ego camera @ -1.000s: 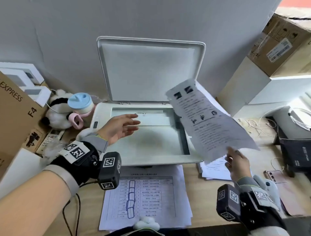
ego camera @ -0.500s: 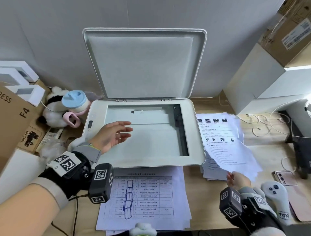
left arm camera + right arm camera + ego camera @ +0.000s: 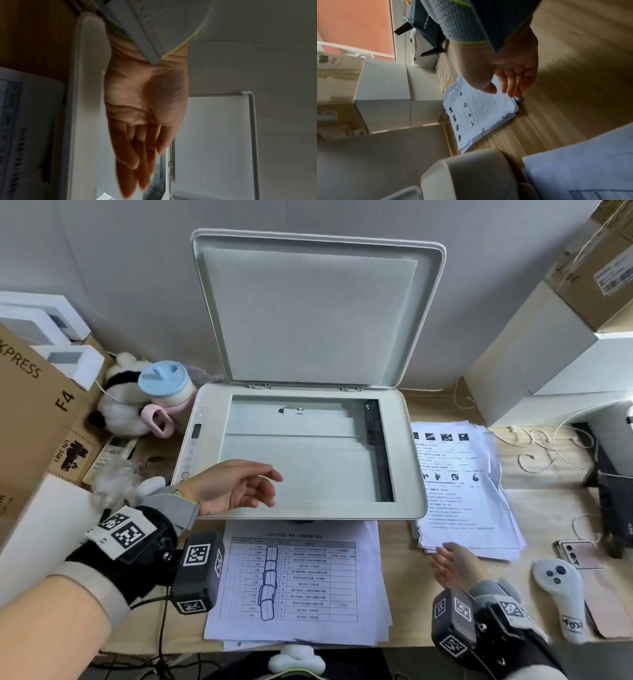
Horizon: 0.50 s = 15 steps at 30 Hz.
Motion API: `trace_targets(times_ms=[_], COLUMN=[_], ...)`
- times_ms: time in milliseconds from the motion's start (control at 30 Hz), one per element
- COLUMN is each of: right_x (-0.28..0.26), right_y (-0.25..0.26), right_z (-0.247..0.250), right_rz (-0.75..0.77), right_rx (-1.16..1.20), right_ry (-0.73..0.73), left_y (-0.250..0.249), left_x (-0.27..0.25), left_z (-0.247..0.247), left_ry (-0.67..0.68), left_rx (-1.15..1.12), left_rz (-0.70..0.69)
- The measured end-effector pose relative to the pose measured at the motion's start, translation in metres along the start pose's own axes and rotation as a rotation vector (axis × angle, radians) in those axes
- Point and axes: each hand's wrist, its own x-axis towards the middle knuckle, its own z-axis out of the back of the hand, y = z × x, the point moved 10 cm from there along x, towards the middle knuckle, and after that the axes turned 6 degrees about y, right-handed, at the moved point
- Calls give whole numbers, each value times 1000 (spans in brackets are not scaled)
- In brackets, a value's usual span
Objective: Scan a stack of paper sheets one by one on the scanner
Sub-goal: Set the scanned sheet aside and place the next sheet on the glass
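1. Left grip (image 3: 236, 487) hovers over the near-left part of the scanner (image 3: 407, 460) glass, fingers loosely extended, holding nothing; the left wrist view shows the palm (image 3: 145, 102) open, fingers straight.
2. Right grip (image 3: 457, 565) sits at the near edge of the printed stack (image 3: 469, 491) right of the scanner, fingers relaxed and spread; fingertips (image 3: 516, 93) touch or nearly touch the top sheet's corner; cannot tell which. Nothing pinched.
3. Scanner lid (image 3: 315, 309) stands raised against the wall; glass bare.
4. Second paper pile (image 3: 301, 583), table-printed sheet on top, lies on the worktop (image 3: 404, 583) just in front of the scanner.
5. Left of the scanner: plush toy (image 3: 120, 409), blue-lidded cup (image 3: 166, 385).
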Motion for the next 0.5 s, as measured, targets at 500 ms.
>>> trace_targets(times_ms=[500], right_x=[-26], right_y=[-54], right_z=[-83], right_rz=[60], right_rx=[-416], right_ry=[128], left_y=[142], left_x=[-34], left_z=[67], left_ry=[-296], left_rx=[91], left_rz=[367])
